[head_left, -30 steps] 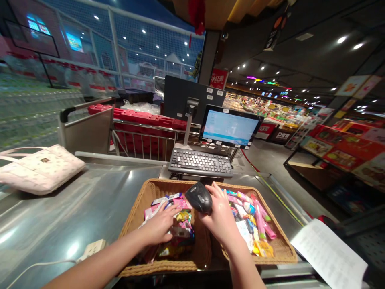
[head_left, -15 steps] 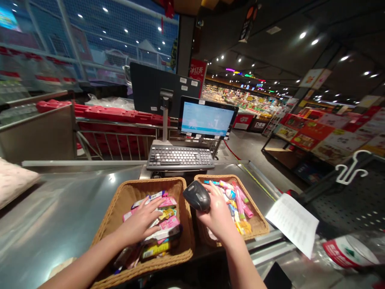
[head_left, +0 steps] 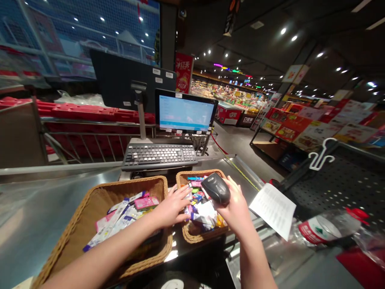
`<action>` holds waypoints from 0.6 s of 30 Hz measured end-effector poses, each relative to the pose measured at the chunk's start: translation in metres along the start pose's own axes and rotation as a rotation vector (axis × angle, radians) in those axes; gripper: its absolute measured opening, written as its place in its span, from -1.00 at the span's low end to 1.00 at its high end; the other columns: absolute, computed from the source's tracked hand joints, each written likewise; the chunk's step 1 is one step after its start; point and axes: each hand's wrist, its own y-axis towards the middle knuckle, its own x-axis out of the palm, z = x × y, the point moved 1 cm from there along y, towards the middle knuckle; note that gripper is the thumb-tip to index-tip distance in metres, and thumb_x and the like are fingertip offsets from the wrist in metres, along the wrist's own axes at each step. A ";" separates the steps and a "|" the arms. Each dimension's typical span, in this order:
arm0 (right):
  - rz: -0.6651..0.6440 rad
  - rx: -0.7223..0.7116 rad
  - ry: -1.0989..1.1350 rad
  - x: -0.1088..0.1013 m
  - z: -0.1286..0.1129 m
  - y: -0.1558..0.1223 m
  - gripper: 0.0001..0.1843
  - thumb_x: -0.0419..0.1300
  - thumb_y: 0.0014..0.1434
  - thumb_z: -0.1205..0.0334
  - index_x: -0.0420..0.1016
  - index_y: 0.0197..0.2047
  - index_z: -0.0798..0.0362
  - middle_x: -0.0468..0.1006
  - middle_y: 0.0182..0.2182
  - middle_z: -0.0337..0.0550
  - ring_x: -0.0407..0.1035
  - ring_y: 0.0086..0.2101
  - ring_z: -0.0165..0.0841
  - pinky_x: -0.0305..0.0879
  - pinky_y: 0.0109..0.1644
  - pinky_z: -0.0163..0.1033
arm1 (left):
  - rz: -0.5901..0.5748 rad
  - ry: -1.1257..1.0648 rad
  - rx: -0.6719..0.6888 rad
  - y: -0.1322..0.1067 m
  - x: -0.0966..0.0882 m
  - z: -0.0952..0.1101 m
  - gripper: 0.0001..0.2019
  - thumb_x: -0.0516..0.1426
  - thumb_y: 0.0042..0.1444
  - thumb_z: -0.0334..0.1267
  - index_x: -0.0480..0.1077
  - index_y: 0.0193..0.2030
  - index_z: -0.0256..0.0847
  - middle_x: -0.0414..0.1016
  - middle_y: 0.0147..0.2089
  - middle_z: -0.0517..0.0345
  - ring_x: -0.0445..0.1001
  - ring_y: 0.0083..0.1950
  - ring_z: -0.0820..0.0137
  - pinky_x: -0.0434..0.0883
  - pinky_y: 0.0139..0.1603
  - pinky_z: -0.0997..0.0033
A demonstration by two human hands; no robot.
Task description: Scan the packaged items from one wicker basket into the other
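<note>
Head view. Holding black scanner (head_left: 215,188) in right hand (head_left: 236,206), fingers wrapped round its handle, above right rim of smaller, right-hand basket (head_left: 192,238). Reaching with left hand (head_left: 172,207) over same basket's left rim, fingers spread and slightly bent, right at its packets (head_left: 206,213); cannot tell whether gripping any. Small gap between left fingertips and scanner. Narrow strip between right-hand basket and larger, left-hand basket (head_left: 72,237). Keyboard (head_left: 159,155) close beyond far rims. Widest room leftward, over metal counter (head_left: 39,214). Tighter rightward: paper sheet (head_left: 273,208) just beside right hand, bottle (head_left: 325,228) lying farther out.
</note>
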 end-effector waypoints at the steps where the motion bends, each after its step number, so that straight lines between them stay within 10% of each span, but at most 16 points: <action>1: 0.001 0.004 0.000 -0.002 0.004 -0.001 -0.41 0.17 -0.01 0.32 0.35 0.15 0.06 0.40 0.17 0.03 0.07 0.31 0.04 -0.10 0.36 0.35 | -0.020 0.011 0.012 0.013 0.007 0.004 -0.69 0.23 0.12 -0.11 0.47 -0.01 -0.13 0.11 0.44 -0.07 -0.05 0.48 0.00 -0.12 0.37 -0.37; 8: -0.045 0.024 0.004 -0.020 0.029 -0.002 -0.42 0.13 -0.02 0.38 0.38 0.13 0.03 0.39 0.18 -0.01 0.00 0.34 0.00 -0.14 0.37 0.36 | -0.230 0.106 -0.042 0.070 0.048 0.017 -0.65 0.40 -0.21 -0.05 0.58 -0.32 -0.24 0.25 0.34 -0.21 0.00 0.43 -0.20 -0.13 0.36 -0.40; 18: -0.052 0.011 0.032 -0.023 0.055 0.009 -0.38 0.15 -0.03 0.39 0.35 0.16 0.02 0.40 0.18 -0.01 0.02 0.34 -0.01 -0.17 0.38 0.35 | -0.254 0.150 -0.039 0.083 0.070 0.021 -0.70 0.44 -0.34 -0.10 0.57 -0.45 -0.18 0.34 0.30 -0.15 0.08 0.40 -0.18 -0.24 0.35 -0.40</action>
